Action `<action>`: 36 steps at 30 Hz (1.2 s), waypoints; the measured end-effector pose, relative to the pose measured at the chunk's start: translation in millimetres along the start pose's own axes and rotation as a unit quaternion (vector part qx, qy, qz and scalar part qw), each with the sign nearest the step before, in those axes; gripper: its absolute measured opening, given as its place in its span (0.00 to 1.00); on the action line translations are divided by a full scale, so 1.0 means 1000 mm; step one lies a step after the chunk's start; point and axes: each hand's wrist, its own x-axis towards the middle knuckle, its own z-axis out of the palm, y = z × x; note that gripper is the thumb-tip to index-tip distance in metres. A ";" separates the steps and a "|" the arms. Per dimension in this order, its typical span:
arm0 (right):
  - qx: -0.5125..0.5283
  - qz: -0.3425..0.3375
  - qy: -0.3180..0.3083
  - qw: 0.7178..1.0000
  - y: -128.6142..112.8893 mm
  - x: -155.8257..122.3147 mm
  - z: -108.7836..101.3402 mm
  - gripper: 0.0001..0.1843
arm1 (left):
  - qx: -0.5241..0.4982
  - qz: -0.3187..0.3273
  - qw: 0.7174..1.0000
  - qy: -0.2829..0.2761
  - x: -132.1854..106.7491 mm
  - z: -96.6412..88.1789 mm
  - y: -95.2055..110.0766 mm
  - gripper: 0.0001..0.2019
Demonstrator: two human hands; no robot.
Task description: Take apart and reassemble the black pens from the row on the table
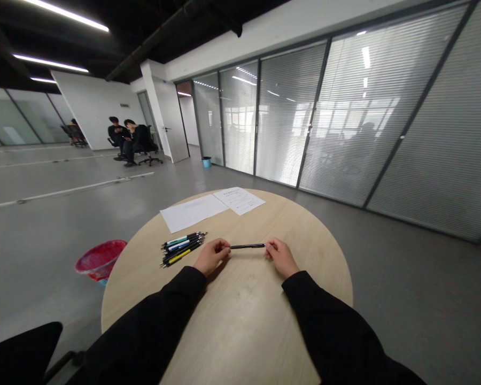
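Head view: our left hand (211, 255) and right hand (279, 258) pinch a slim black pen (247, 246) at both ends, over a round wooden table (240, 321); beside the left hand lie more pens (182, 249), and paper sheets (213, 207) beyond.

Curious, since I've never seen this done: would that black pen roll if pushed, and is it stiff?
The black pen looks slim and round, so it would probably roll on the smooth wooden tabletop. It seems stiff, since it runs straight between the left hand and right hand. Probably light too, as fingertips alone hold it.
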 end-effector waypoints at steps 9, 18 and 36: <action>-0.016 0.001 0.002 1.000 0.003 0.003 0.000 0.16 | -0.009 -0.003 1.000 -0.004 0.001 0.000 -0.001 0.14; -0.021 -0.001 0.001 1.000 0.002 0.002 -0.001 0.16 | -0.001 -0.002 1.000 0.001 0.000 0.001 0.001 0.13; 0.017 0.020 0.022 0.999 0.011 0.006 0.001 0.12 | 0.004 0.007 1.000 0.004 -0.002 0.001 0.005 0.12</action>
